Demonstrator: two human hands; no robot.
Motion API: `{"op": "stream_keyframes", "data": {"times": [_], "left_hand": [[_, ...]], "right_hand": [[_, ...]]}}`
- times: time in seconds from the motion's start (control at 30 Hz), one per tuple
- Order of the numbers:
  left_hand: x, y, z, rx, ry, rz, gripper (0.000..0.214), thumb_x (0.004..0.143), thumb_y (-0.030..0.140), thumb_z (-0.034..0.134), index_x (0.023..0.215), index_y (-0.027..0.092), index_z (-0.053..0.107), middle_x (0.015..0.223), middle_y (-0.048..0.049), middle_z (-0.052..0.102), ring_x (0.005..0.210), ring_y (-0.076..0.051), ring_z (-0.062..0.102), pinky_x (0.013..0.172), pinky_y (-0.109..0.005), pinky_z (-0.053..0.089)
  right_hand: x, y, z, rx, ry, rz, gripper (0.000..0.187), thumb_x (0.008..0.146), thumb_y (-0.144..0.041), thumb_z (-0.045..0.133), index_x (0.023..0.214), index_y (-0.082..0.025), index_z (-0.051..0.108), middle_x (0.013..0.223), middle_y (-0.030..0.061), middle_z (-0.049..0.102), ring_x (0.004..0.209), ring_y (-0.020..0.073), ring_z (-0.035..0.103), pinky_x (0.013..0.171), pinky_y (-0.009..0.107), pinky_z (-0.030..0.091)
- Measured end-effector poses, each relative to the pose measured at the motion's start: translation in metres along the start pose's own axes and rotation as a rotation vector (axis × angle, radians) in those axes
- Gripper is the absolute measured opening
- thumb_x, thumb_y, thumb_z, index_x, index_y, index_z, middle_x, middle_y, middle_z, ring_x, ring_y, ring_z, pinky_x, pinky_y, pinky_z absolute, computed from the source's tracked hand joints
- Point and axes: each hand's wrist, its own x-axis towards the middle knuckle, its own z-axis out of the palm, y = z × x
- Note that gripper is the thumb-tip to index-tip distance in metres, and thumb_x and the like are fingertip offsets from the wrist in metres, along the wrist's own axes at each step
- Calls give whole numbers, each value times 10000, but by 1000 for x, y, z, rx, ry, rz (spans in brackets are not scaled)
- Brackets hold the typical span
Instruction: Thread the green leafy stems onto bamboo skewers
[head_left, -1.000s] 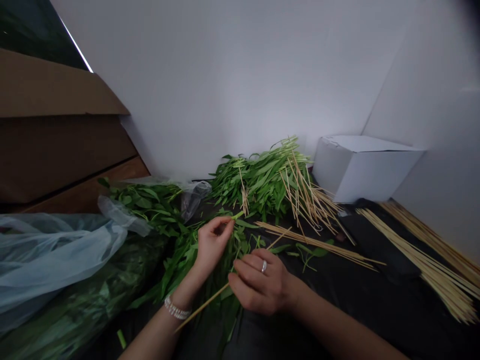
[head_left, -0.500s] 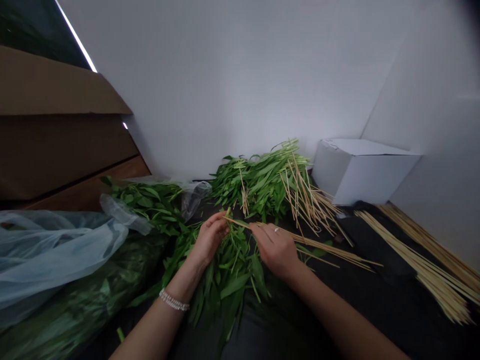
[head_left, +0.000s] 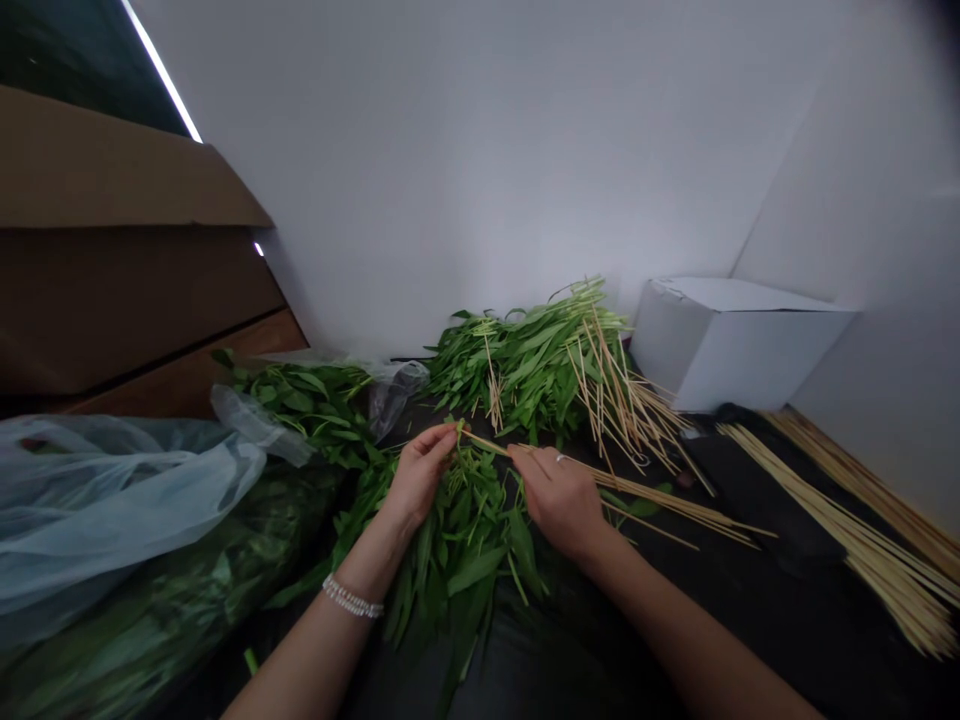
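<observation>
My left hand (head_left: pixel 421 474), with a beaded bracelet at the wrist, pinches the top of a leafy green stem (head_left: pixel 460 428). My right hand (head_left: pixel 559 497) is closed around several thin wooden skewers (head_left: pixel 660 500), which stick out to the right. One skewer tip (head_left: pixel 480 440) reaches left from the right hand and touches the stem at the left fingertips; whether it has gone through is too small to tell. Below both hands lies a loose heap of long green leaves (head_left: pixel 472 570).
Behind lies a pile of skewered greens (head_left: pixel 532 370) with stick ends (head_left: pixel 622 400) pointing right. A white box (head_left: pixel 735 340) stands back right; bundled skewers (head_left: pixel 862 540) lie at right. Plastic bags of greens (head_left: pixel 165 580) and a cardboard box (head_left: pixel 135 300) are at left.
The view has shifted slightly, moving everything a little to the right. The hands keep nearly the same pose, with the right hand slightly farther from the left.
</observation>
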Motion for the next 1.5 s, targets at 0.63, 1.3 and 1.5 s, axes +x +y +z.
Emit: {"op": "stream_keyframes", "data": {"times": [0.63,1.3,1.5], "left_hand": [[1,-1,1,-81,-30,-46,364,556,282,871,886,173,760,884,-48,759,744,-113,648,701,-211,488],[-1,4,2,-148,-19,-77,375,530,291,891,854,156,758,799,-45,751,698,-113,640,655,-212,486],[-2,4,3,-124,-7,-95,389,507,297,899,841,152,760,794,-43,756,712,-115,649,697,-223,487]], "right_hand": [[-1,0,2,-1,-51,12,323,912,-92,407,1149,-104,625,825,92,645,789,191,578,682,298,443],[-2,0,3,-7,-70,44,310,919,-105,426,1153,-115,630,846,78,656,814,191,590,711,303,441],[-4,1,5,-19,-65,37,316,910,-89,427,1148,-114,633,843,80,659,797,190,587,713,302,440]]}}
